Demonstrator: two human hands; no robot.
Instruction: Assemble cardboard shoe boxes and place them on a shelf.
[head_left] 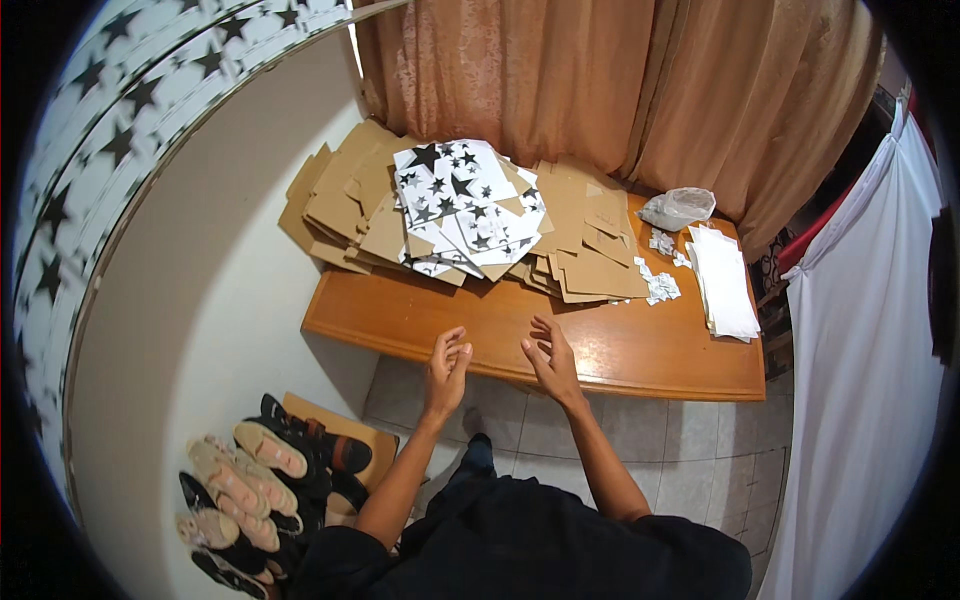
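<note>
Brown fabric curtains hang behind the glossy wooden table. Flat tan cardboard heaps its left; black-starred white sheets lie mid-table; left hand and right hand, empty, loosely curled, hover around its front edge; stacked white paper occupies its right end. Cutting looks done; nothing appears joined.

Decent indoor light, fairly even. Soft glare patch on desk, toward front right. Shadows under front edge of cardboard. Heavy fisheye: black corners, starry panel bowed hard, bluish fringe at left rim. Middle looks pretty crisp, rim kinda mushy.
</note>
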